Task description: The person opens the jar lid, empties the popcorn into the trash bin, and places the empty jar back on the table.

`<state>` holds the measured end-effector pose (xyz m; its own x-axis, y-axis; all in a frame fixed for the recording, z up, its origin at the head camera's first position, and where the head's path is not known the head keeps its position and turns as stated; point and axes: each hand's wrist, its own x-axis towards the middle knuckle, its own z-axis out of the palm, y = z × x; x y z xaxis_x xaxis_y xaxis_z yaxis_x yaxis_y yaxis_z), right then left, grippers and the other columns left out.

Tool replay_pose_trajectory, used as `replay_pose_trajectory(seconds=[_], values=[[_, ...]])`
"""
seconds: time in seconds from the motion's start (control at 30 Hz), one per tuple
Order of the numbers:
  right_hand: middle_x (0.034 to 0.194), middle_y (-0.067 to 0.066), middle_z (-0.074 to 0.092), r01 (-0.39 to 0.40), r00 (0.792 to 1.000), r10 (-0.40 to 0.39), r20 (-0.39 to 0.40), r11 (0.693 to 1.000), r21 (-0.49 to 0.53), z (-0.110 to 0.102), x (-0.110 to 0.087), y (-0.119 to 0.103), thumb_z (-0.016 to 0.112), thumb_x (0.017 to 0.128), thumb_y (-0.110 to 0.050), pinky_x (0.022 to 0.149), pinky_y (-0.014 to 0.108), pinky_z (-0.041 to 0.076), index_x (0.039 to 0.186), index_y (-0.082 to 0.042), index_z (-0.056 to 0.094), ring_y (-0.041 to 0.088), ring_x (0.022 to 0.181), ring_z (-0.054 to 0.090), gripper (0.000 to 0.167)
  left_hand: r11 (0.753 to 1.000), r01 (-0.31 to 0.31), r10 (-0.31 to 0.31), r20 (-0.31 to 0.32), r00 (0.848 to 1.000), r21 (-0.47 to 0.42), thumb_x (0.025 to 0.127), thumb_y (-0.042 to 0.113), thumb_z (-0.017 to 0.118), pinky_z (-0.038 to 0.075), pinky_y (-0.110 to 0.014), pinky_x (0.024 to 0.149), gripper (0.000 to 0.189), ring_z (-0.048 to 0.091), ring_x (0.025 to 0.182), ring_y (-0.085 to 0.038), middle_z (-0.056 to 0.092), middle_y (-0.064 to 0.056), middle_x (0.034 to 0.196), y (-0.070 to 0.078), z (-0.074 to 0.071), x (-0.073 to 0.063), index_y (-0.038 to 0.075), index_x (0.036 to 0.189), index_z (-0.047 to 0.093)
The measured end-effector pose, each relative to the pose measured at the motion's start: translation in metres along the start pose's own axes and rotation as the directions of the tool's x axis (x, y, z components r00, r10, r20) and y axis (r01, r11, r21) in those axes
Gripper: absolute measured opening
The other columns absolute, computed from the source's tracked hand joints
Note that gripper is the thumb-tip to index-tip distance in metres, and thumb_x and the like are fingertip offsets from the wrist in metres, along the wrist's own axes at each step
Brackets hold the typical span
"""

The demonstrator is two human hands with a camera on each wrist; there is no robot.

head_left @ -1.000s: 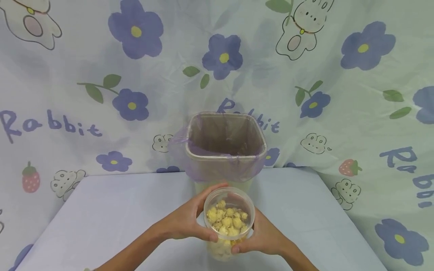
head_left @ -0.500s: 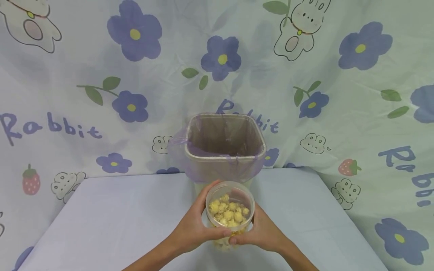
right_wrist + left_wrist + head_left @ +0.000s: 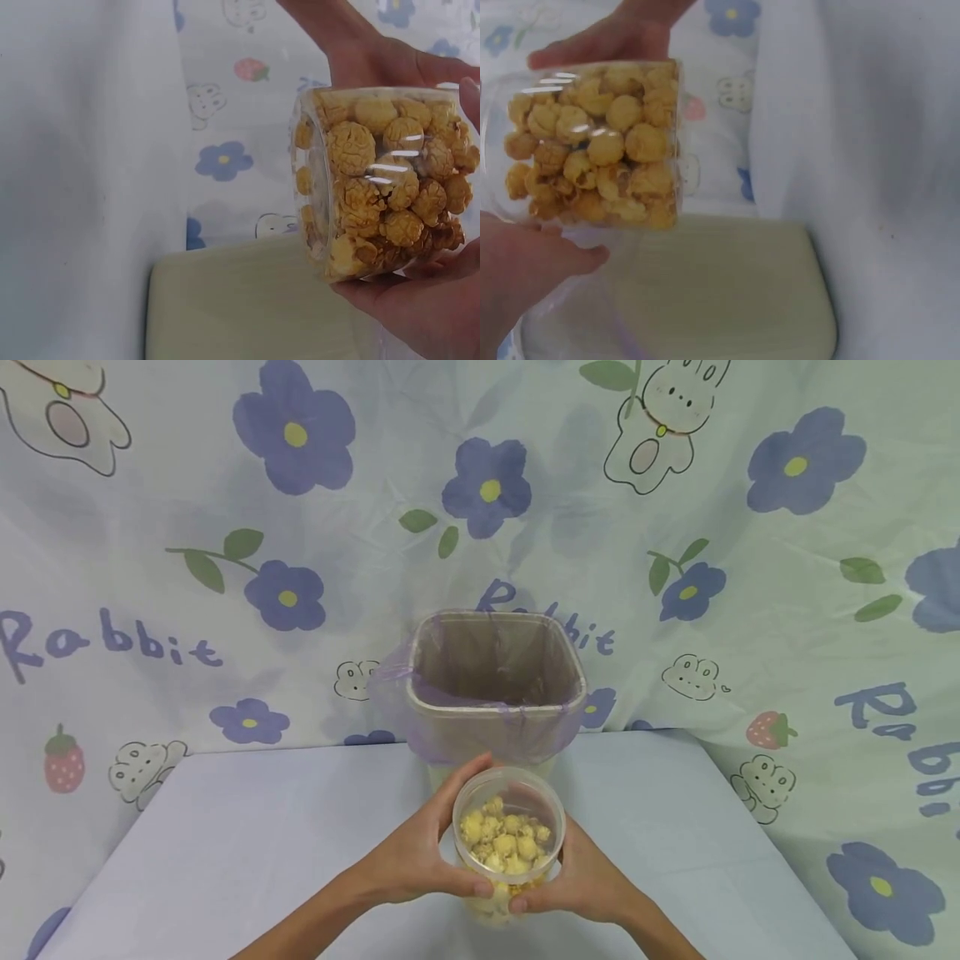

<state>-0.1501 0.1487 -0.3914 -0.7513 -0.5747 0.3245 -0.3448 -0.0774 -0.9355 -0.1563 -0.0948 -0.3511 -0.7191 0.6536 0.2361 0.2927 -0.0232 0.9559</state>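
A clear plastic jar of round yellow-brown popcorn [image 3: 506, 842] is held upright between both hands, off the table. My left hand [image 3: 416, 860] grips its left side, thumb in front. On the opposite side my right hand [image 3: 592, 877] holds it, thumb also across the front. Popcorn fills much of the jar [image 3: 390, 180] in the right wrist view, and the jar [image 3: 592, 146] also shows side-on in the left wrist view. Whether a lid covers the top cannot be told. Most fingers behind the jar are hidden.
Just beyond the jar stands a pale trash bin [image 3: 735, 277] with a wide mouth, lined with a translucent purple bag [image 3: 480, 739] folded over its rim. It sits on a white-covered table [image 3: 300, 827]. Behind hangs a flower-and-rabbit patterned cloth [image 3: 375, 543].
The jar rose slightly with both hands, then dipped a little. The thumbs drew close together, then parted slightly. The bin has stayed in place.
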Motion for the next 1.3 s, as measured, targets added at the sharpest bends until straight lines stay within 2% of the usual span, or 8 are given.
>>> replay_pose_trajectory(seconds=[0.17, 0.3, 0.67, 0.87, 1.17, 1.3], values=[[0.146, 0.012, 0.045, 0.0, 1.0, 0.0, 0.002, 1.0, -0.006, 0.001, 0.0, -0.001, 0.087, 0.075, -0.011, 0.105, 0.035, 0.041, 0.155, -0.015, 0.03, 0.029, 0.129, 0.047, 0.097, 0.999, -0.028, 0.03, -0.053, 0.998, 0.034, 0.076, 0.021, 0.089, 0.015, -0.065, 0.11, 0.106, 0.031, 0.143, -0.024, 0.044, 0.002, 0.151, -0.001, 0.004, 0.0, 0.015, 0.159, 0.023], [0.146, 0.011, 0.045, 0.001, 1.0, -0.001, -0.02, 0.999, -0.035, 0.001, -0.001, 0.0, 0.088, 0.074, -0.011, 0.106, 0.034, 0.04, 0.154, -0.015, 0.032, 0.028, 0.13, 0.047, 0.098, 0.998, -0.029, 0.036, -0.119, 0.992, 0.061, 0.076, 0.02, 0.089, 0.018, -0.069, 0.108, 0.102, 0.032, 0.142, -0.027, 0.046, 0.002, 0.149, -0.002, 0.009, -0.002, 0.017, 0.158, 0.028], [0.146, 0.005, 0.047, -0.002, 0.997, -0.005, -0.071, 0.995, -0.096, 0.002, 0.0, 0.001, 0.089, 0.072, -0.011, 0.106, 0.036, 0.039, 0.154, -0.022, 0.033, 0.029, 0.13, 0.046, 0.1, 0.998, 0.01, 0.005, -0.218, 0.976, 0.068, 0.074, 0.017, 0.089, 0.015, -0.069, 0.109, 0.103, 0.031, 0.142, -0.028, 0.044, 0.003, 0.15, 0.0, 0.019, -0.002, 0.017, 0.157, 0.027], [0.144, 0.0, 0.049, -0.049, 0.991, 0.029, -0.13, 0.987, -0.154, 0.005, 0.001, -0.001, 0.09, 0.07, -0.012, 0.105, 0.039, 0.041, 0.153, -0.025, 0.035, 0.026, 0.13, 0.048, 0.101, 0.994, 0.035, -0.005, -0.287, 0.958, 0.1, 0.071, 0.017, 0.091, 0.023, -0.065, 0.106, 0.107, 0.041, 0.134, -0.028, 0.048, 0.002, 0.146, -0.001, 0.026, -0.002, 0.017, 0.157, 0.027], [0.143, 0.001, 0.05, -0.079, 0.986, 0.055, -0.157, 0.985, -0.15, 0.005, 0.001, 0.0, 0.091, 0.07, -0.012, 0.104, 0.036, 0.042, 0.152, -0.021, 0.035, 0.026, 0.129, 0.049, 0.1, 0.991, 0.061, -0.018, -0.33, 0.944, 0.119, 0.072, 0.02, 0.091, 0.025, -0.063, 0.107, 0.108, 0.042, 0.133, -0.026, 0.043, 0.003, 0.15, 0.001, 0.028, -0.001, 0.017, 0.158, 0.025], [0.144, 0.005, 0.049, -0.091, 0.984, 0.07, -0.164, 0.988, -0.128, 0.004, -0.001, 0.001, 0.091, 0.071, -0.011, 0.1, 0.035, 0.046, 0.153, -0.02, 0.033, 0.027, 0.126, 0.051, 0.101, 0.991, 0.051, -0.004, -0.347, 0.938, 0.126, 0.072, 0.02, 0.091, 0.029, -0.06, 0.105, 0.107, 0.046, 0.129, -0.026, 0.046, 0.003, 0.148, 0.004, 0.026, -0.002, 0.016, 0.158, 0.026]])
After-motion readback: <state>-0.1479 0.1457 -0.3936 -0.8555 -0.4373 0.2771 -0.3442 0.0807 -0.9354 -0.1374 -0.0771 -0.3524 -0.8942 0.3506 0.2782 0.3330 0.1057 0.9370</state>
